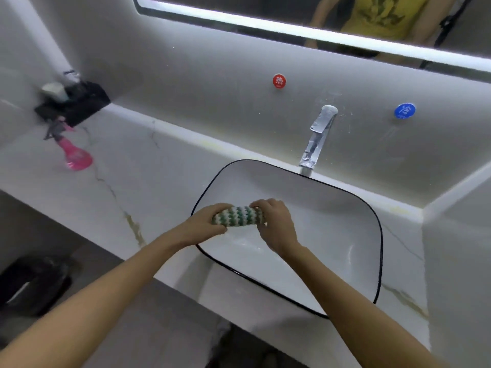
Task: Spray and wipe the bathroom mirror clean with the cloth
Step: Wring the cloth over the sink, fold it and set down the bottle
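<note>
A green-and-white patterned cloth (237, 215) is rolled into a tight bundle above the left part of the sink (345, 208). My left hand (206, 224) grips its left end and my right hand (276, 224) grips its right end. A pink spray bottle (74, 154) with a dark trigger head stands on the counter at the far left, well away from both hands. The mirror (292, 11) with a lit edge runs along the top of the wall and reflects a person in a yellow shirt.
A chrome faucet (316, 139) juts from the wall above the sink, between a red hot-water button (279, 81) and a blue cold-water button (404, 110). A black holder (77, 104) with toiletries sits in the left corner. A dark bin (32, 282) stands on the floor below.
</note>
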A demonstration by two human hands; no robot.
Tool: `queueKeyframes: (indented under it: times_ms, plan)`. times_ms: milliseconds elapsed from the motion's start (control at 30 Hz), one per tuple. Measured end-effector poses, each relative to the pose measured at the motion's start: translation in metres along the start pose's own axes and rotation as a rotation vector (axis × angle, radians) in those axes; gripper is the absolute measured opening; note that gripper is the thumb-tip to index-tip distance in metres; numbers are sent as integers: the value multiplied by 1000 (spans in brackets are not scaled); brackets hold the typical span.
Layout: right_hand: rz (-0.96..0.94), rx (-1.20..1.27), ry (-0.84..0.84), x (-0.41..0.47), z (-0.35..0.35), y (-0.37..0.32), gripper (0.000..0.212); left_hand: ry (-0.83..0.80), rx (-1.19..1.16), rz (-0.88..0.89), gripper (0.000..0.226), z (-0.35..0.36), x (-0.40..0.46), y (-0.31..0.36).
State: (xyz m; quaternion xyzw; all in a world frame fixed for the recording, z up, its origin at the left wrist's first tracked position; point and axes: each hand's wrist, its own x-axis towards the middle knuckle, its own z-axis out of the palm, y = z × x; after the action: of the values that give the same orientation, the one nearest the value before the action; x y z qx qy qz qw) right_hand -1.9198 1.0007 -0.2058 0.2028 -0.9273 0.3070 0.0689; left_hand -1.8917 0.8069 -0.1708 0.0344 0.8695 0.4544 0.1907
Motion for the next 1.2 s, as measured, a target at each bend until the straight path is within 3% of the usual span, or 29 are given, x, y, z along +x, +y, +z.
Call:
queueKeyframes:
  times_ms: [67,133,233,367,467,600,667,733,867,1033,1200]
  plan:
    - [108,100,-402,4,5,-16,62,120,84,60,54,-6,-17,-9]
    - [93,204,-569,5,7,-33,73,185,148,114,61,-10,-31,-17]
    - [17,187,-507,8,8,-56,57,256,99,155,62,-17,-48,-20]
    - [-21,138,-298,14,13,-85,41,247,24,188,65,-34,-56,-33]
    - [-10,65,-211,25,27,-105,37,160,7,192,68,-57,-59,-53]
    - [-31,86,-159,47,65,-139,37,164,-85,99,75,-102,-65,-97]
    - [64,194,-170,62,90,-163,37,192,-133,28,63,-135,-70,-128]
    - [137,245,-238,74,116,-189,34,194,-16,0,52,-171,-75,-161]
    - [196,323,-414,95,162,-236,39,162,-61,57,42,-222,-89,-208]
    - [237,247,-599,130,194,-264,47,182,-97,85,33,-260,-78,-239]
    - [311,518,-463,174,220,-278,27,252,-160,51,22,-285,-62,-257]
